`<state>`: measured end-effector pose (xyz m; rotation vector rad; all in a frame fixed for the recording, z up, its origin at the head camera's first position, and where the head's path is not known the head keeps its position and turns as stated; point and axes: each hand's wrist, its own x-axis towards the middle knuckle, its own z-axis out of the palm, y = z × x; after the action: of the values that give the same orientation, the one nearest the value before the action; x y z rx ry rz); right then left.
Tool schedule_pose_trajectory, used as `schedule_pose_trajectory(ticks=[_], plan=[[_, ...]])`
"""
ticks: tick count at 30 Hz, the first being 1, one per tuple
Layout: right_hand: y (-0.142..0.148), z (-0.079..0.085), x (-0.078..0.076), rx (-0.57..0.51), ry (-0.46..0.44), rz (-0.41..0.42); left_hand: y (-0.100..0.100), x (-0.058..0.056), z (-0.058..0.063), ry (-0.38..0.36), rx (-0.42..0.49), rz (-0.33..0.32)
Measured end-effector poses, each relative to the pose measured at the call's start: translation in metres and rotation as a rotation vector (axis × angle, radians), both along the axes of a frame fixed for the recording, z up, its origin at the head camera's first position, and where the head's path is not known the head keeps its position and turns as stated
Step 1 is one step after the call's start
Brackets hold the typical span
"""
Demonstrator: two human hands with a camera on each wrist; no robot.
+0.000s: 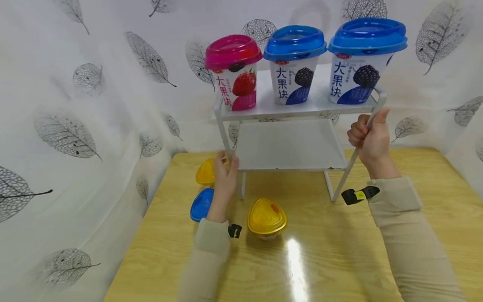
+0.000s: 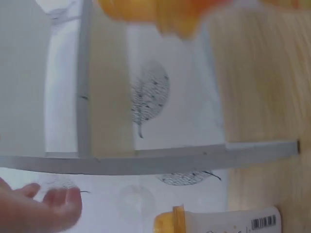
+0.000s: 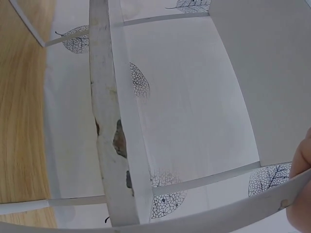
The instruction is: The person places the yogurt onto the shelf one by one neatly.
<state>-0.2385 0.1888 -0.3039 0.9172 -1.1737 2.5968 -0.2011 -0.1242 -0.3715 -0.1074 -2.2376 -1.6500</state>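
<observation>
A white two-tier rack (image 1: 290,144) stands at the back of the wooden table. My right hand (image 1: 373,136) grips its right upright just below the top shelf, with the thumb pointing up; the right wrist view shows part of this hand (image 3: 302,182) at the upright. Beside the left upright is my left hand (image 1: 225,174), slightly blurred. Its loosely bent fingers (image 2: 60,208) appear apart from the post in the left wrist view. On the top shelf sit a pink-lidded strawberry yogurt cup (image 1: 237,73) and two blue-lidded blackberry yogurt cups (image 1: 295,65).
A yellow-lidded cup (image 1: 266,217) stands in front of the rack. Another yellow-lidded cup (image 1: 205,173) and a blue-lidded cup (image 1: 201,204) stand left of it, partly hidden by my left hand and arm. A leaf-patterned curtain (image 1: 94,109) hangs behind and at the left.
</observation>
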Motion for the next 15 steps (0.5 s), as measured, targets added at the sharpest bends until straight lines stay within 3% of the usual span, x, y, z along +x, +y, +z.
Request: schedule_pose_trajectory(ticks=[3, 7, 9, 15], plan=[[0.000, 0.002, -0.002, 0.010, -0.017, -0.023, 0.003, 0.014, -0.001, 0.043, -0.033, 0.090], [-0.002, 0.003, -0.003, 0.039, -0.023, -0.085, 0.007, 0.035, -0.010, 0.130, -0.218, 0.181], [-0.002, 0.003, -0.003, 0.040, -0.026, -0.103, 0.010, 0.046, -0.015, 0.113, -0.328, 0.173], [-0.001, 0.000, -0.002, 0.101, -0.021, -0.214, 0.025, 0.073, -0.024, -0.064, -0.699, 0.058]])
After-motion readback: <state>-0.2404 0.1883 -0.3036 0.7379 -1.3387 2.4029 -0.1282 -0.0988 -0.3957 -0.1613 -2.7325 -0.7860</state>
